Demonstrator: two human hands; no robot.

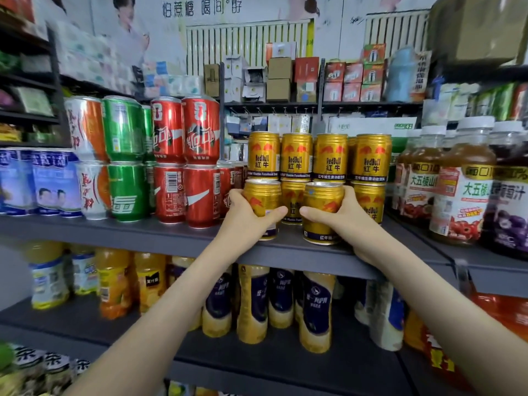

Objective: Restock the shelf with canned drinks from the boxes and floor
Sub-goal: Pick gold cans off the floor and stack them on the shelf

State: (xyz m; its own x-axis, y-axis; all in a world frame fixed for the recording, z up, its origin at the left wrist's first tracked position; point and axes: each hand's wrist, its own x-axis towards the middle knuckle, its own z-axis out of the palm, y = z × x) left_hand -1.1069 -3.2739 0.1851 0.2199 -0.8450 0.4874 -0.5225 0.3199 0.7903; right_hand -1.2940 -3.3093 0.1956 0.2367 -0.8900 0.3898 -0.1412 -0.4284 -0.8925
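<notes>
Grey shelf (pixel 114 232) bears the gold stack (pixel 330 157). Left hand (pixel 245 221) curls round left can (pixel 263 195), right hand (pixel 340 221) round right can (pixel 323 201) at its 3 o'clock, both seemingly resting on the shelf; next, slide both toward 12 o'clock.

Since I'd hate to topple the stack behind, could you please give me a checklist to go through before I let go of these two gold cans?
1. Grip of left hand on left gold can: ok, fingers curl round it.
2. Grip of right hand on right gold can: ok, fingers curl round it.
3. Is the left gold can upright: not ok, its top leans to the left.
4. Both bases seated flat on the shelf: cannot tell from this angle.
5. Steadiness of the stacked gold cans behind: ok, the upper row stands upright on the lower one.
</notes>
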